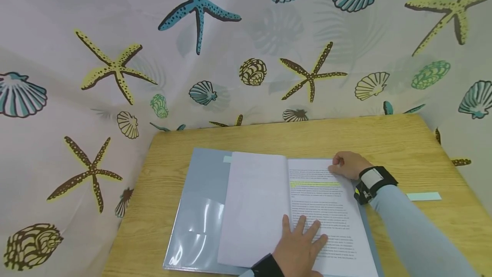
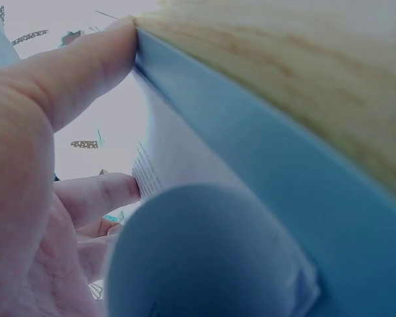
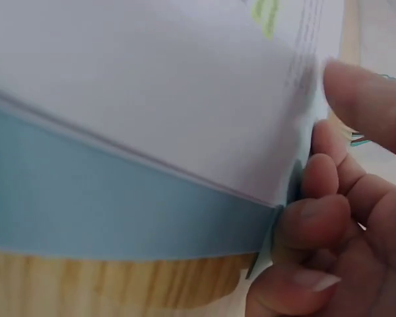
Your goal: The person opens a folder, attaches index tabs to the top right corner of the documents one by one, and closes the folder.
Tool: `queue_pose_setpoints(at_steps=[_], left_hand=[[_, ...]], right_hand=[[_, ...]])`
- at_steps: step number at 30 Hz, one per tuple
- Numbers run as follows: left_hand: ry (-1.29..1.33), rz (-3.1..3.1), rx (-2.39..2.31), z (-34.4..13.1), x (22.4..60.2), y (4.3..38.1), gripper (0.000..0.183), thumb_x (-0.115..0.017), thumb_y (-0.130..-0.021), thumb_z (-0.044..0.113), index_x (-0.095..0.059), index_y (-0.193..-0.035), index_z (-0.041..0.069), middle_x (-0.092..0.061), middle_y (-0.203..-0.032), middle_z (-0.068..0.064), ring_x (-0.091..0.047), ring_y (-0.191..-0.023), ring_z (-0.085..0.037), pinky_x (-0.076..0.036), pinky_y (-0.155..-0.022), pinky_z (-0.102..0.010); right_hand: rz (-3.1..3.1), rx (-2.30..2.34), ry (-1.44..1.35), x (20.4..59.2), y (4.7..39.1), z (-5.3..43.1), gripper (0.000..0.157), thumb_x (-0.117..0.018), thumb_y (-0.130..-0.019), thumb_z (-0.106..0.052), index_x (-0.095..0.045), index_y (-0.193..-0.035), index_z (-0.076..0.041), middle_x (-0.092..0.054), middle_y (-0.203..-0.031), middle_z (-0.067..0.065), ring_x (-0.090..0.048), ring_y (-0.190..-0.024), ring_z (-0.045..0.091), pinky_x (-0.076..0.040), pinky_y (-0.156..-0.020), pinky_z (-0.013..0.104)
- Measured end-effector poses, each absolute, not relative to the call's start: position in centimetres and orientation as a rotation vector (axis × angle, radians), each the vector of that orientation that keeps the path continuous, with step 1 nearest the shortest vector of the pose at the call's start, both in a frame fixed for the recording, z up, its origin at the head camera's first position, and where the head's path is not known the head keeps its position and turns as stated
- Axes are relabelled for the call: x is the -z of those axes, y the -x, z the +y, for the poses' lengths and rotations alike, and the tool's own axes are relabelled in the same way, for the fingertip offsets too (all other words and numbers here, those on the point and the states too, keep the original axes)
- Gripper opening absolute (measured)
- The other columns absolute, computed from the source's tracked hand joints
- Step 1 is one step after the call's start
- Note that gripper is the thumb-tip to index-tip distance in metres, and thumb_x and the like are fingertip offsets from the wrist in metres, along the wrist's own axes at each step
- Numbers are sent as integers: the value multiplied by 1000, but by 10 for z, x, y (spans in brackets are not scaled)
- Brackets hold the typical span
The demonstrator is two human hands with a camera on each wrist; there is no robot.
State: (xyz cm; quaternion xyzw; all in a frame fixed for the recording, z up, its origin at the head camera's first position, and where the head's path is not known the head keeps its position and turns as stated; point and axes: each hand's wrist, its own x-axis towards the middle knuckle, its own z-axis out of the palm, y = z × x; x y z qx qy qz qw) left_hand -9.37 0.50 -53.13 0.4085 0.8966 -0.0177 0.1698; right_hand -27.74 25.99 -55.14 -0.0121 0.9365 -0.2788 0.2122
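A grey-blue folder (image 1: 207, 174) lies open on the table, with a stack of paper inside. Its left page (image 1: 255, 208) is blank; the right page (image 1: 319, 208) carries printed text and a yellow highlighted band (image 1: 315, 184). Fingers spread, my left hand (image 1: 297, 247) rests on the lower part of the right page. In the left wrist view its thumb (image 2: 99, 63) reaches the folder's edge. My right hand (image 1: 347, 164) pinches the right page near its top right corner, thumb (image 3: 363, 99) over the paper and fingers (image 3: 313, 221) curled at the edge.
A pale green strip (image 1: 424, 196) lies on the wooden table (image 1: 269, 138) to the right, beside the right forearm. Another pale strip (image 1: 227, 159) shows by the left page's top edge. Behind the table hangs a cloth (image 1: 230, 89) printed with starfish and shells.
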Motion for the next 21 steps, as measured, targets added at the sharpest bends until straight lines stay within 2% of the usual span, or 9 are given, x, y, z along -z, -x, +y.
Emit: queue_pose_setpoints(at_steps=[5,10,16,21], left_hand=[[-1164,2544,37,5,531,93,93,-59,-68,79,-36,-148,36,-25,-157,3,-22,-142,-33,-22,-101,-69],[-1150,2551,27,6,533,93,93,-60,-67,79,-37,-147,38,-24,-157,5,-23,-142,-31,-22,-102,-68],[-1133,2561,60,8,534,94,93,-59,-66,80,-36,-147,40,-24,-157,7,-23,-142,-30,-22,-102,-68],[-1137,2564,60,8,534,96,93,-60,-66,80,-36,-147,39,-24,-157,6,-23,-142,-31,-22,-102,-68]], right_hand=[[2627,739,21,547,277,255,22,-55,-94,-28,-61,-92,-7,-57,-79,6,-52,-69,22,-38,-55,31],[2621,702,16,548,280,254,20,-63,-91,-28,-57,-86,-10,-54,-75,5,-51,-67,21,-37,-55,31],[2540,751,22,549,287,260,27,-75,-83,-29,-58,-92,-10,-53,-81,7,-51,-71,22,-38,-58,31],[2507,798,47,547,289,262,22,-70,-87,-27,-58,-93,-10,-53,-80,6,-50,-72,21,-38,-58,31]])
